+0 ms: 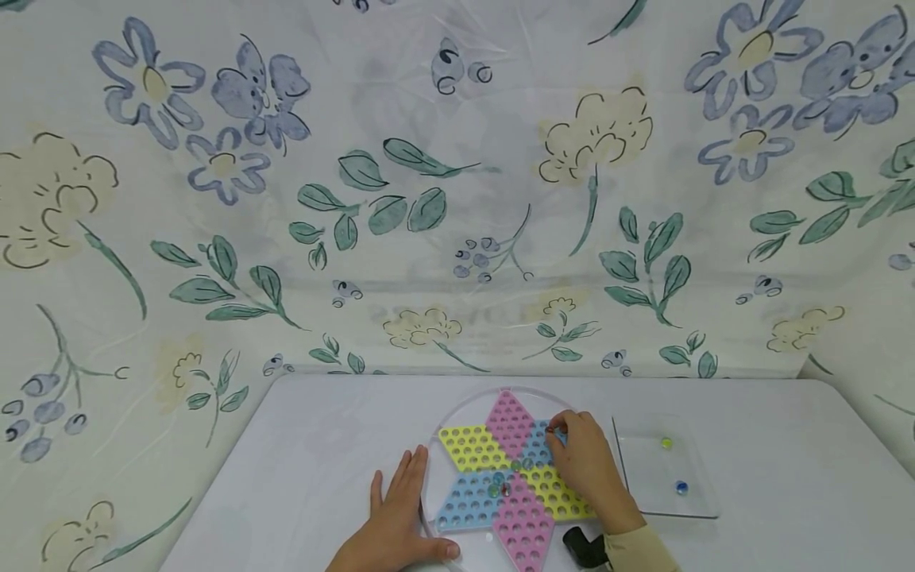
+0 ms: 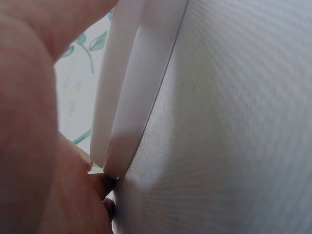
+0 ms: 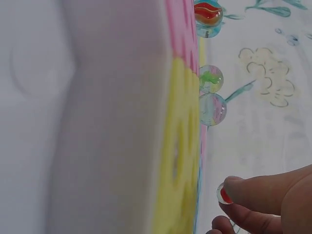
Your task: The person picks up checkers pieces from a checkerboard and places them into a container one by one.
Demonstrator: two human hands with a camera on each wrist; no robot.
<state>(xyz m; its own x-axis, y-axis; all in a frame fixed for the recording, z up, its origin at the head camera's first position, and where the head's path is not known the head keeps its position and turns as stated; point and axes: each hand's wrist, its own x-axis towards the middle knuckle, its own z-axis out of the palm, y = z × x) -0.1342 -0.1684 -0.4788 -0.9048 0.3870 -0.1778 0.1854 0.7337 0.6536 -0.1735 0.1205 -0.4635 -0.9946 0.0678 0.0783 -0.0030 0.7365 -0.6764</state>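
A round Chinese checkers board with a pink, yellow and blue star of holes lies on the white table. My right hand is over its upper right blue section, pinching a clear marble with red inside between thumb and forefinger. Beside the board's left rim rests my left hand, fingers straight and thumb spread; its fingertips touch the rim in the left wrist view. Several marbles sit near the star's centre, among them a red-swirled marble and a green-swirled marble.
Right of the board lies a clear square tray with a yellow-green marble and a blue marble in it. A black device is by the right wrist. A flowered cloth hangs behind the table.
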